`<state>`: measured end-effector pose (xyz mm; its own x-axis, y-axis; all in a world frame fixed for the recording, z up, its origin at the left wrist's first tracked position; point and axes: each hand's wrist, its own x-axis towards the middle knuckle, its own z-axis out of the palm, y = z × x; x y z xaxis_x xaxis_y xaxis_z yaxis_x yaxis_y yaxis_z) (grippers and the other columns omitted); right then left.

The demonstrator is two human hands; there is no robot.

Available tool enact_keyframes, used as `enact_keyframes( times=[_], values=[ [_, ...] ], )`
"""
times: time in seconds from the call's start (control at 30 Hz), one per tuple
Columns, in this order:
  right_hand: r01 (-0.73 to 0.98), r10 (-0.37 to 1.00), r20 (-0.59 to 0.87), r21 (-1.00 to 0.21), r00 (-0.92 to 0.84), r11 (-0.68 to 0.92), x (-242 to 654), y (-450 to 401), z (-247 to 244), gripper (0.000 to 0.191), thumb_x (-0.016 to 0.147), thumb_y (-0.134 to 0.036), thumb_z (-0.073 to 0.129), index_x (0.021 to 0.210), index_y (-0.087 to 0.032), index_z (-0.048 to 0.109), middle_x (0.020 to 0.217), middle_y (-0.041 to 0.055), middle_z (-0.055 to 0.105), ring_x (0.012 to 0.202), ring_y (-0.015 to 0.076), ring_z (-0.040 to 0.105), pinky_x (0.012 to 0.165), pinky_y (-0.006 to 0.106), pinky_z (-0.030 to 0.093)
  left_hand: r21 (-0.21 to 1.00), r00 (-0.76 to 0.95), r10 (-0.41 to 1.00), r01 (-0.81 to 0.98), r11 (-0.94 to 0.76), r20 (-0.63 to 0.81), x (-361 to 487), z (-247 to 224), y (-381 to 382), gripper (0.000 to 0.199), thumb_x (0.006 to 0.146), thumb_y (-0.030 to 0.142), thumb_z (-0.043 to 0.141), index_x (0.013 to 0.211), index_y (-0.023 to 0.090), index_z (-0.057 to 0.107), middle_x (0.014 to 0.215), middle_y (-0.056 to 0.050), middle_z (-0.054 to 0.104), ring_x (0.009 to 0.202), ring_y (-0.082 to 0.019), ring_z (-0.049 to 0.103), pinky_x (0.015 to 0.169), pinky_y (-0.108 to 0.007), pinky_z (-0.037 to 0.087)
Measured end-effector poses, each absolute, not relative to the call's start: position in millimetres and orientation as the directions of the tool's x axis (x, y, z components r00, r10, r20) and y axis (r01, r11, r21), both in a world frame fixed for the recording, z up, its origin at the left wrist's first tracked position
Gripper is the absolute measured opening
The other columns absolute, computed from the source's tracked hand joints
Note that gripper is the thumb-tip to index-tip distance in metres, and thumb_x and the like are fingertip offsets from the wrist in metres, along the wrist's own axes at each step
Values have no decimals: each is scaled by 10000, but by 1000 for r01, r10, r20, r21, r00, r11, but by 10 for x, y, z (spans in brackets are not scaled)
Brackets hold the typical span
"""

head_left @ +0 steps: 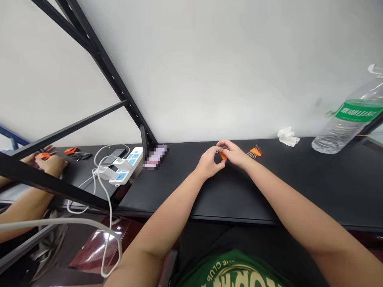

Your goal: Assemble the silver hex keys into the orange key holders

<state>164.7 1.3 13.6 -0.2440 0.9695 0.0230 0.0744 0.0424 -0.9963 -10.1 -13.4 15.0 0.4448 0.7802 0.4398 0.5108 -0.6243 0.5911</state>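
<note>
Over the black tabletop, my left hand (208, 161) and my right hand (232, 153) meet with their fingertips together. Between them is a small orange piece (223, 156), pinched by both hands and mostly covered by the fingers. Its exact kind cannot be made out. Just to the right of my right hand lies an orange holder with a set of hex keys (255, 152), partly hidden behind that hand. The keys stick out on both sides of the holder.
A large clear bottle (348, 119) and a crumpled tissue (288, 136) stand to the right along the wall. Leftward are a power strip (127, 167) with white cables, a black metal frame (110, 75), and another person's hands (49, 161) holding an orange item.
</note>
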Motion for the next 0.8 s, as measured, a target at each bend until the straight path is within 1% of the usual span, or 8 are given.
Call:
enact_keyframes(
  times=[0.07, 0.13, 0.23, 0.33, 0.43, 0.63, 0.73, 0.8],
  values=[
    [-95, 970, -2, -995, -242, -25, 1558, -22, 177, 322, 852, -351, 629, 1131, -199, 571, 1138, 56, 639, 842, 130, 612, 751, 262, 535, 498, 463, 736, 544, -676, 494, -108, 166, -138, 368, 819, 231, 720, 1156, 208, 576, 1121, -73, 692, 991, -205, 694, 903, -363, 588],
    [-251, 974, -28, -964, -226, -86, 1534, -49, 227, 442, 797, -331, 713, 1186, -216, 537, 1222, 65, 622, 855, 131, 641, 784, 279, 559, 436, 490, 691, 541, -719, 532, -122, 182, -134, 357, 832, 220, 703, 1165, 206, 575, 1115, -77, 687, 957, -197, 688, 884, -365, 590],
    [-337, 967, -129, -920, -219, -199, 1577, -71, 265, 606, 729, -340, 831, 1228, -228, 506, 1141, 66, 657, 847, 167, 687, 758, 303, 577, 394, 505, 651, 528, -753, 567, -141, 194, -116, 401, 846, 181, 671, 1228, 211, 555, 1229, -90, 674, 1084, -210, 675, 967, -382, 576],
    [-268, 944, -212, -922, -255, -279, 1614, -82, 243, 485, 732, -451, 850, 999, -171, 559, 891, 54, 663, 750, 178, 673, 665, 301, 566, 397, 491, 664, 544, -740, 564, -150, 174, -94, 460, 847, 174, 672, 1285, 207, 536, 1300, -97, 657, 1203, -224, 643, 1046, -401, 548],
    [-224, 949, -195, -941, -247, -252, 1597, -83, 204, 463, 745, -516, 835, 880, -163, 568, 813, 46, 652, 686, 150, 631, 625, 283, 548, 431, 466, 698, 559, -708, 543, -151, 136, -87, 455, 865, 218, 694, 1293, 205, 542, 1262, -88, 676, 1159, -219, 660, 1020, -395, 557],
    [-140, 981, -96, -983, -170, -120, 1547, -39, 136, 365, 809, -490, 763, 955, -180, 637, 867, 62, 708, 721, 181, 676, 691, 314, 567, 444, 435, 743, 606, -660, 510, -123, 81, -95, 514, 871, 255, 694, 1349, 188, 517, 1284, -108, 659, 1162, -243, 651, 1015, -398, 552],
    [7, 987, -42, -999, -155, -41, 1544, -35, 109, 295, 882, -447, 683, 1015, -184, 679, 974, 79, 743, 806, 214, 717, 764, 339, 575, 463, 410, 790, 648, -604, 456, -97, 52, -78, 584, 829, 245, 730, 1371, 182, 523, 1282, -114, 659, 1158, -266, 649, 1016, -417, 551],
    [163, 989, 9, -986, -149, 34, 1541, -51, 114, 273, 926, -414, 628, 1061, -190, 704, 1014, 75, 756, 877, 226, 723, 813, 340, 560, 467, 384, 820, 683, -562, 425, -85, 33, -64, 557, 820, 219, 724, 1351, 185, 559, 1228, -104, 685, 1115, -268, 662, 992, -421, 555]
  ],
)
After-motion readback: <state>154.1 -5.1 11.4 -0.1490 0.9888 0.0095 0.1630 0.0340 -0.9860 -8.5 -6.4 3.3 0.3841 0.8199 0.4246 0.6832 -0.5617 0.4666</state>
